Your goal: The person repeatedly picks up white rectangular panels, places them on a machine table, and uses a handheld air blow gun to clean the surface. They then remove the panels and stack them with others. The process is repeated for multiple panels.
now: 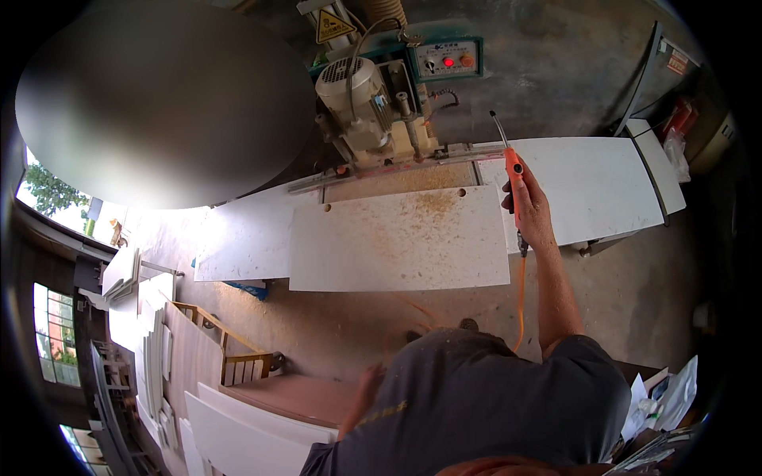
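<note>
My right hand (pixel 533 208) is wrapped round an orange air blow gun (pixel 514 166), its thin metal nozzle tilted up and away from me. An orange air hose (pixel 521 305) hangs from its handle. Left of the gun, a white board (pixel 397 254) lies on the machine's worktable, with a round hole near each far corner. Brown sawdust (pixel 432 208) is scattered over it, thickest by the right hole. Low beside my body hangs my left hand (pixel 370 384), near a brown panel (pixel 298 397); its fingers are too unclear to read.
Behind the board stands a drilling machine with a pale motor (pixel 353 91) and a control box (pixel 447 61) with a lit red light. White table wings (pixel 587 186) extend both ways. A yellow-railed cart (pixel 242 366) and stacked white panels (pixel 151 365) stand left. A blurred grey oval covers the upper left.
</note>
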`<action>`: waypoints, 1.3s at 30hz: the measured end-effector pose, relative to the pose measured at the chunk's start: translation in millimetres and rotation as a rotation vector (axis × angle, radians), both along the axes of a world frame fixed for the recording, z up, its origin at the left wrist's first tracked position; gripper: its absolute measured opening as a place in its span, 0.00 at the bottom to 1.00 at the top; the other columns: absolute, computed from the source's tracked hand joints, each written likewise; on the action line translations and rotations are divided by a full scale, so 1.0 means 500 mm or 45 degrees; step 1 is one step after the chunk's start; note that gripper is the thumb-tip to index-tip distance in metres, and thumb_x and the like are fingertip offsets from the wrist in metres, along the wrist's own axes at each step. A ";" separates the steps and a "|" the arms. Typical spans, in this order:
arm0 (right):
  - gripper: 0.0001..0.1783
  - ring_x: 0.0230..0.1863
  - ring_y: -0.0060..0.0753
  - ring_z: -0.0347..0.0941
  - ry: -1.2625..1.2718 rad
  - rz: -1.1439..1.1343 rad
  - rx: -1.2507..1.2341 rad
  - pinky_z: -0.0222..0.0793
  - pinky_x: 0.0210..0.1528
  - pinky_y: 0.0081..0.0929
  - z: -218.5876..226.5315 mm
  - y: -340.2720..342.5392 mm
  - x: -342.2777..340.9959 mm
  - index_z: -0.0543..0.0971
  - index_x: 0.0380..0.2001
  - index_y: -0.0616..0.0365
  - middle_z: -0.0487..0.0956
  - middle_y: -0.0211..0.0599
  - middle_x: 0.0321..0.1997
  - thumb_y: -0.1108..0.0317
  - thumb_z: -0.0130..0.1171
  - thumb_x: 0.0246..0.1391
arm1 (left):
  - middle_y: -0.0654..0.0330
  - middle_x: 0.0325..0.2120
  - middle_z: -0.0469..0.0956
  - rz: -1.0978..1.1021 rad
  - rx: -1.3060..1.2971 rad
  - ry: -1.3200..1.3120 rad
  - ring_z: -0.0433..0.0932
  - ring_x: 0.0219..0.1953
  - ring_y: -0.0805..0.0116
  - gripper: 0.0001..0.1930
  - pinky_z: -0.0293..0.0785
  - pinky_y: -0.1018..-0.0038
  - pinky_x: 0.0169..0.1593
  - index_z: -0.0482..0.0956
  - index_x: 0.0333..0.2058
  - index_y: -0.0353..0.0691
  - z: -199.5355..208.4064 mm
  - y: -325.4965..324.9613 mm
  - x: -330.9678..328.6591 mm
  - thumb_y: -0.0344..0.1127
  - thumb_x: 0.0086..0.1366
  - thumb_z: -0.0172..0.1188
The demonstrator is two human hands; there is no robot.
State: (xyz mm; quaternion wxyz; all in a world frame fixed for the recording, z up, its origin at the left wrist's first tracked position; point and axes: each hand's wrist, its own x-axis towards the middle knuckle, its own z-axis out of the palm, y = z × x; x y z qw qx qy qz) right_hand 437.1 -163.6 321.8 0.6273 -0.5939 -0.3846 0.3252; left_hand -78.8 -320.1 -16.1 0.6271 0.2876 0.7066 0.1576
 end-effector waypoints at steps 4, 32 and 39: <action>0.29 0.31 0.19 0.69 0.004 -0.150 0.001 0.68 0.34 0.20 -0.055 -0.047 0.055 0.63 0.65 0.53 0.71 0.30 0.35 0.50 0.43 0.66 | 0.52 0.39 0.79 -0.006 0.009 -0.058 0.78 0.33 0.67 0.18 0.73 0.72 0.30 0.72 0.48 0.37 -0.016 0.006 -0.014 0.42 0.65 0.56; 0.22 0.14 0.28 0.66 0.390 0.329 -0.950 0.65 0.15 0.28 -0.486 0.257 0.155 0.74 0.40 0.60 0.75 0.40 0.24 0.49 0.50 0.59 | 0.58 0.37 0.79 0.392 -0.018 -0.147 0.80 0.36 0.67 0.21 0.74 0.74 0.37 0.68 0.51 0.37 0.051 0.003 0.006 0.42 0.65 0.58; 0.21 0.15 0.27 0.69 0.488 0.135 -0.592 0.69 0.15 0.29 -0.511 0.418 0.061 0.73 0.38 0.59 0.76 0.39 0.24 0.50 0.51 0.58 | 0.54 0.40 0.79 0.494 0.013 -0.052 0.80 0.36 0.65 0.23 0.74 0.75 0.35 0.68 0.52 0.34 0.089 -0.143 -0.042 0.40 0.64 0.61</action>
